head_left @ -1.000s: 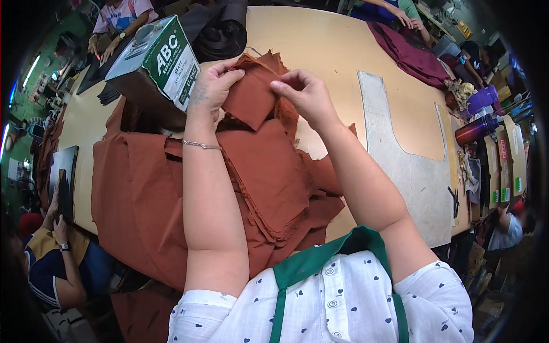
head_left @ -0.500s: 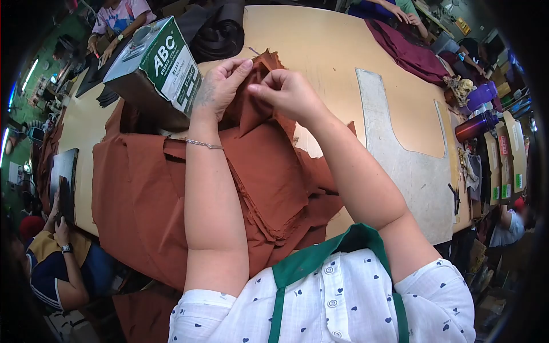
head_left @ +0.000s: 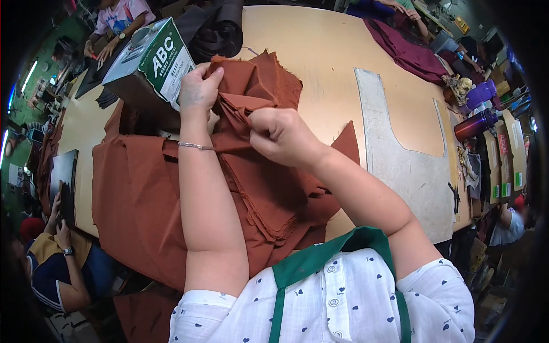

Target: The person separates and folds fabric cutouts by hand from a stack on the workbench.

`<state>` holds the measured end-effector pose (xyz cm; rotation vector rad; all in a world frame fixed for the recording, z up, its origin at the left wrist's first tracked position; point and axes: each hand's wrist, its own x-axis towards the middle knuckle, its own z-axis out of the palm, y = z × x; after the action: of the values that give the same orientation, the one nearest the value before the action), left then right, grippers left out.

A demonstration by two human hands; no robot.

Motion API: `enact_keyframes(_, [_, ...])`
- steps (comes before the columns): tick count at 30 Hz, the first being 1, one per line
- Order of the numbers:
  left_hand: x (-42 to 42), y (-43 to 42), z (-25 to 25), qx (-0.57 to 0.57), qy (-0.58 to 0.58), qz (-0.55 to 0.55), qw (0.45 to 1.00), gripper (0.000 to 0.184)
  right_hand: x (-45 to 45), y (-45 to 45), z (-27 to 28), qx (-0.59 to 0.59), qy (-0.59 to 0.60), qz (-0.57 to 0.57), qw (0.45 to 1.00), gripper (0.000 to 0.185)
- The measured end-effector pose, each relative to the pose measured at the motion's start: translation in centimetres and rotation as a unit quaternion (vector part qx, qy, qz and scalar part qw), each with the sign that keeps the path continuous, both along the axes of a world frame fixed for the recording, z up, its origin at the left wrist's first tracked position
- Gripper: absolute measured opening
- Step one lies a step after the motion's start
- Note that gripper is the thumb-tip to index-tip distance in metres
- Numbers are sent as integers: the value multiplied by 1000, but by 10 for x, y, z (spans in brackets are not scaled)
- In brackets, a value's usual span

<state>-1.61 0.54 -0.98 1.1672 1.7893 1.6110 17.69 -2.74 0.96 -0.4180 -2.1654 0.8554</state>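
Note:
Rust-brown fabric (head_left: 143, 194) lies in a layered, frayed-edged stack on the table before me, some of it hanging over the near edge. My left hand (head_left: 199, 88) pinches the edge of an upper layer, beside the rubber cement can. My right hand (head_left: 280, 134) is closed in a fist around a bunched fold of the same fabric, lower and to the right. Between the hands the cloth is gathered and creased, with a raised flap standing behind them.
A green and white rubber cement can (head_left: 166, 60) stands at the left. Behind it is a dark fabric roll (head_left: 217, 31). A grey flat pattern piece (head_left: 400, 166) lies right, maroon cloth (head_left: 400, 48) at the far right. A purple bottle (head_left: 476, 126) lies by boxes. Several people work around the table.
My left hand has moved slightly left, drawing the fabric edge with it. My right hand has come down and toward me, closing into a fist on the cloth. The upper layers have spread and bunched.

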Motion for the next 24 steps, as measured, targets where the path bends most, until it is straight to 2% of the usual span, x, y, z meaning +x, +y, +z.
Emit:
enact_keyframes(2, [9,-1,6,-23,178,62,982,27,1,0,-3,25,23,-5,999,12])
enact_keyframes(5, [19,-7,15,-22,163,45,985,28,6,-1,-2,34,4,3,999,13])
enact_keyframes(6, [19,-7,14,-25,152,37,987,28,7,-6,-3,62,22,36,997,14])
enact_keyframes(7, [12,-2,7,-10,260,104,960,26,10,-15,-4,91,39,71,993,15])
enact_keyframes(9, [-6,-6,6,4,188,94,978,24,17,-41,0,125,35,172,976,14])
enact_keyframes(10, [-7,-9,9,8,153,85,984,22,19,-47,-6,79,35,200,976,13])
enact_keyframes(13, [0,-5,4,51,169,7,984,29,32,-30,-15,-4,49,97,994,10])
enact_keyframes(14, [1,-1,1,76,163,-9,984,32,47,-24,-11,-120,-58,106,985,13])
enact_keyframes(15, [4,-6,10,22,151,-11,988,36,54,-28,-4,-272,-29,142,951,22])
enact_keyframes(16, [3,-5,9,28,121,-21,992,34,59,-32,4,-417,1,172,892,31])
enact_keyframes(18, [0,-4,9,38,61,-43,996,31,74,-27,23,-402,-177,299,847,45])
enact_keyframes(19, [2,-4,10,45,21,-65,997,30,77,-19,26,-350,-276,318,837,41])
enact_keyframes(21, [10,-7,13,55,-58,-110,991,29,64,-3,20,-348,-111,170,915,37])
enact_keyframes(22, [12,-8,13,50,-60,-115,990,29,53,7,16,-338,-24,92,936,36])
enact_keyframes(24, [12,-7,15,44,-58,-125,989,30,26,32,14,-197,-2,-121,973,35])
